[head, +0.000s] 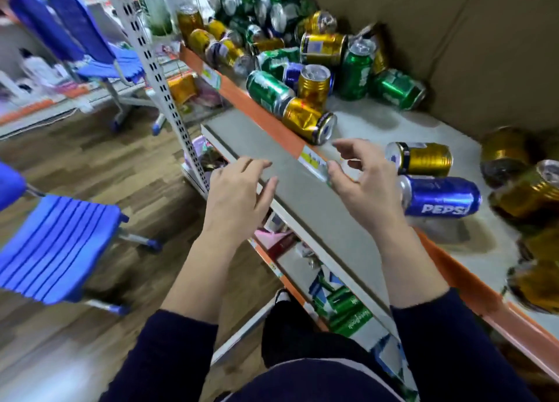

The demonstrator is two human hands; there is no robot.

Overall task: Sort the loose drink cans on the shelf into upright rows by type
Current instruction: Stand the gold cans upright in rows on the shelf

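Left hand [239, 189] and right hand [363, 183] empty, fingers loosely spread, at shelf [378, 123] edge near lying Pepsi can [441, 197] and gold can [423, 158].

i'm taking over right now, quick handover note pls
Left hand: open, holds nothing, in front of the shelf.
Right hand: open, holds nothing, close to the Pepsi can and a gold can, both lying on their sides.
Mixed pile of green and gold cans farther along, mostly tipped over.
Done: no sorted rows visible.
Left: stand cans upright, row by type.
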